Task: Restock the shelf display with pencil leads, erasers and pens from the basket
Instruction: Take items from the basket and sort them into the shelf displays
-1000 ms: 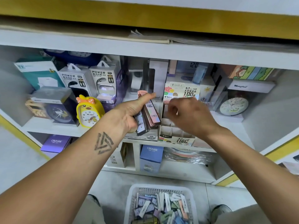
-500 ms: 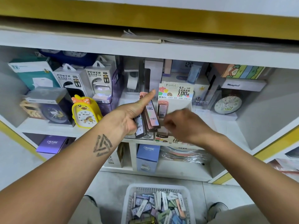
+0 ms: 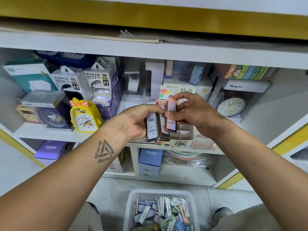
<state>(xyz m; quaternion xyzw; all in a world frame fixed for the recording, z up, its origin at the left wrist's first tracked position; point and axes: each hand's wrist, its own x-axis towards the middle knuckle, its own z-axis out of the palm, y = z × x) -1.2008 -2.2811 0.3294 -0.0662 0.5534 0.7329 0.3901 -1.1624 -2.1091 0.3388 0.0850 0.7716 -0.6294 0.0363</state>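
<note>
My left hand (image 3: 135,122) grips a small stack of flat pencil lead cases (image 3: 152,127) upright in front of the shelf. My right hand (image 3: 195,112) pinches one pink lead case (image 3: 171,119) at the right side of that stack. Just behind and below the hands stands the cardboard lead display box (image 3: 183,142) on the middle shelf, its printed back card (image 3: 171,90) rising above my fingers. On the floor between my feet sits a white plastic basket (image 3: 133,204) holding several pastel erasers and lead cases (image 3: 165,212).
A yellow duck alarm clock (image 3: 85,115) and power bank boxes (image 3: 98,80) stand left of the display box. A round clock (image 3: 231,105) under a white box is at the right. Blue and purple boxes (image 3: 150,160) fill the lower shelf. The upper shelf edge (image 3: 150,50) overhangs.
My right hand has come up from the display box to the stack and now pinches a pink case. My left hand tilted the stack slightly toward it.
</note>
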